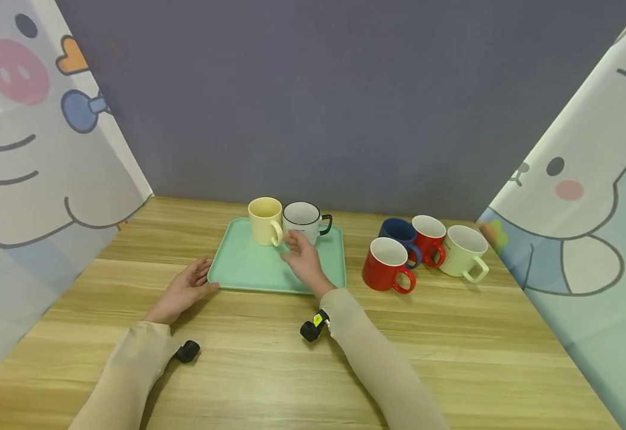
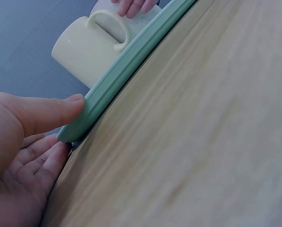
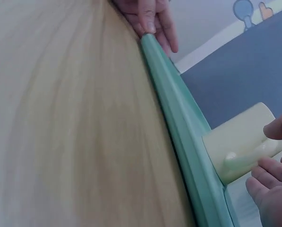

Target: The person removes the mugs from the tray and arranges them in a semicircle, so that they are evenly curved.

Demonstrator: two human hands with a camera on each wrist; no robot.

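Note:
A green tray (image 1: 250, 269) lies on the table, bearing a yellow mug (image 1: 264, 222) and a white mug (image 1: 298, 216) with a black rim and black handle. Both mugs stand upright side by side at the tray's back. At the tray's front left corner is my left hand (image 1: 186, 291), thumb (image 2: 60, 111) against the rim and fingers around the corner's other side. My right hand (image 1: 304, 260) hovers over the tray in front of the white mug, beside the yellow mug's handle (image 3: 244, 161). Its thumb and fingers are apart with nothing between them.
Right of the tray, two red mugs (image 1: 381, 272), a blue mug (image 1: 393, 229) and a pale green mug (image 1: 460, 254) stand close together on the wooden table (image 1: 248, 370). A grey wall (image 1: 313, 107) rises behind, with printed cloths (image 1: 576, 197) at both sides.

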